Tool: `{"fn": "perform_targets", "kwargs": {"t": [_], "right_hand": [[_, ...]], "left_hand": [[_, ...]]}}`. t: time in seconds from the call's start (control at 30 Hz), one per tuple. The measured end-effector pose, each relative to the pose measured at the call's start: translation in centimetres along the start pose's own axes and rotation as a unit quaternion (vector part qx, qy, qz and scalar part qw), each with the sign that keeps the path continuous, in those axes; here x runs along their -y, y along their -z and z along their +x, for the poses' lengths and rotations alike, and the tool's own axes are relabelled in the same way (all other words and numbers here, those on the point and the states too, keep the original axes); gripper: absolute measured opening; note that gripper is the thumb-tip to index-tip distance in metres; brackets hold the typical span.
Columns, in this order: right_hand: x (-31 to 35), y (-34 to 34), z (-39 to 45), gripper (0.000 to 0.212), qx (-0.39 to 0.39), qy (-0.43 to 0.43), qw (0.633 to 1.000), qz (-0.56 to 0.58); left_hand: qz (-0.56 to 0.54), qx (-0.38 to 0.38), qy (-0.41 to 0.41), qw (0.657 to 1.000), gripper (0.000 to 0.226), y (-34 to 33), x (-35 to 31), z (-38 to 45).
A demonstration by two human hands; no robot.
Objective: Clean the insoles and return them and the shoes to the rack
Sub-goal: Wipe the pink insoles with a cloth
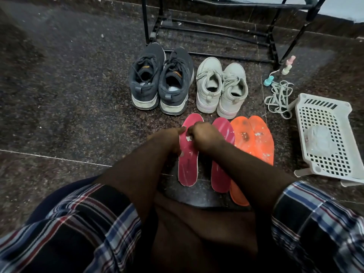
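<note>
The left hand (167, 140) is curled round the left edge of a pink insole (188, 154), and the right hand (204, 137) is bent over the same insole with its fingertips pinching at a small white scrap stuck to the surface. This insole is flat, foot-shaped and rimmed in white, and pale scuffs and specks are seen along its length (its toe end is pointed away from the person). A second pink insole (221, 154) is laid just to its right, partly covered by the right forearm, and two orange insoles (254, 140) are overlapped further right, blotched with dark stains and white crumbs. All four are laid on the dark speckled stone floor (69, 95).

Just beyond the held insole, a pair of dark grey laced trainers (160, 79) with worn pale soles is stood heels toward the person, and a pair of pale grey shoes (222, 87) is stood beside them to the right. A black metal rack (216, 30) is set behind both pairs. Well to the right of the held insole, a white perforated plastic basket (325, 134) holding a clear packet is placed, with loose grey laces (278, 99) and small pastel objects (287, 65) behind it. Plaid sleeves (315, 213) are seen nearest the camera.
</note>
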State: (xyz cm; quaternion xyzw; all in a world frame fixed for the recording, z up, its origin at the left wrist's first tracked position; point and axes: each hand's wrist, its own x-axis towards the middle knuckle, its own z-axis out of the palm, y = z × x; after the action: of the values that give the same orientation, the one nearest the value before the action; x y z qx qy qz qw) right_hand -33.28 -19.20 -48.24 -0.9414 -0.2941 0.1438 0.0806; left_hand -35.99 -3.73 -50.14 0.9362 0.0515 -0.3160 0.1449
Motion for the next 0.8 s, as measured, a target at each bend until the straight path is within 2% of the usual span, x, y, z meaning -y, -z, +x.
{"fn": "perform_targets", "kwargs": {"t": [0.23, 0.3, 0.43, 0.57, 0.67, 0.8], "right_hand": [[1.1, -0.7, -2.3, 0.03, 0.054, 0.063, 0.996, 0.012], [0.7, -0.4, -2.0, 0.03, 0.044, 0.062, 0.997, 0.012], [0.0, -0.2, -0.5, 0.026, -0.025, 0.003, 0.999, 0.034], [0.4, -0.5, -1.3, 0.035, 0.009, 0.045, 0.998, 0.032], [0.0, -0.1, -2.8, 0.033, 0.025, 0.085, 0.996, 0.033], [-2.1, 0.1, -2.5, 0.03, -0.029, 0.021, 0.999, 0.031]], "left_hand": [[0.039, -0.012, 0.009, 0.999, 0.116, -0.2, -0.1, -0.3], [0.027, -0.006, 0.013, 1.0, 0.119, -0.4, -0.1, -0.2], [0.013, -0.005, 0.005, 1.0, 0.122, -0.4, 0.1, 0.1], [0.021, -0.004, 0.009, 1.0, 0.12, -0.1, -0.2, -0.2], [0.039, -0.007, 0.011, 0.999, 0.121, 0.0, -0.3, -0.4], [0.034, -0.006, 0.02, 0.999, 0.118, 0.2, -0.7, -1.1]]}}
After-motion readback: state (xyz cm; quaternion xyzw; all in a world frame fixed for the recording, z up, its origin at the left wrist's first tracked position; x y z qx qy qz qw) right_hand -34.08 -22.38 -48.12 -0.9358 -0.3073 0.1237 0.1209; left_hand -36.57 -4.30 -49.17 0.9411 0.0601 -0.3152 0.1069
